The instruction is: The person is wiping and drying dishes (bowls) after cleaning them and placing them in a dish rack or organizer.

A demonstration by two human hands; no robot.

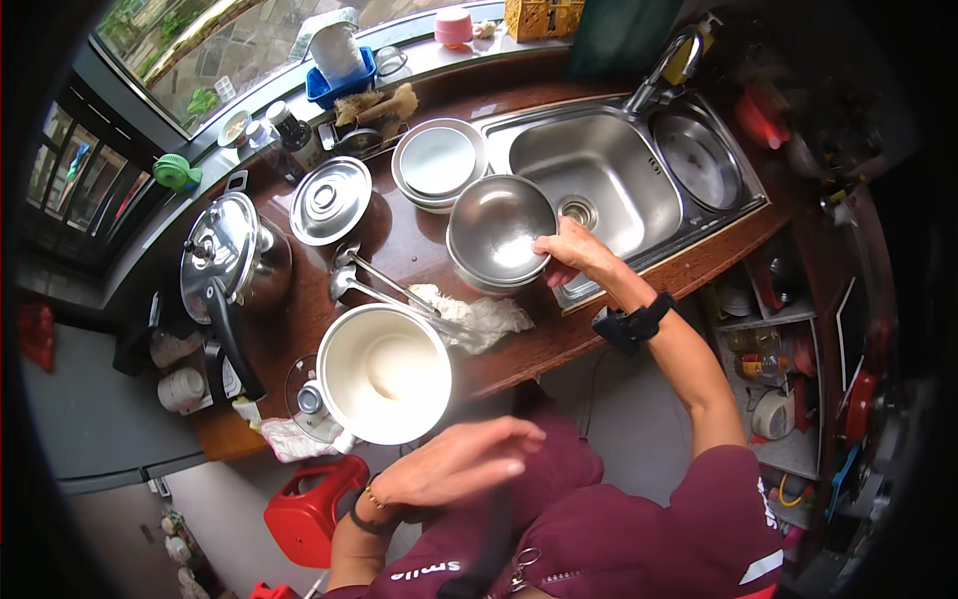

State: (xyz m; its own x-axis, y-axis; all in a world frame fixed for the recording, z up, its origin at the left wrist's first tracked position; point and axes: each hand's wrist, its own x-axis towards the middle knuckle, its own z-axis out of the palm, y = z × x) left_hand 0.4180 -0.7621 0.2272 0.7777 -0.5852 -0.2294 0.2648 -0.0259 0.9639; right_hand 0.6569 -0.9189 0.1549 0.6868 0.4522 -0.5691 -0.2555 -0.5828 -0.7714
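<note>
With fingers and thumb on its rim, my right hand (570, 251) grips a stainless steel bowl (500, 223) at the sink's left edge. The bowl appears to sit on another one, whose edge shows below it. My left hand (468, 460) is held in front of my body, fingers apart and holding nothing. Just beyond it stands a deep white pot (385, 374) near the counter's front edge. A crumpled white cloth (479, 318) and two metal ladles (374, 281) lie between the pot and the bowl.
A steel sink (584, 180) with a tap (662, 75) is at the right. Stacked bowls (438, 161), a steel lid (329, 198) and a pressure cooker (236, 254) stand along the wooden counter (408, 254). Below is a red plastic stool (314, 517); shelves (771, 397) hold bottles.
</note>
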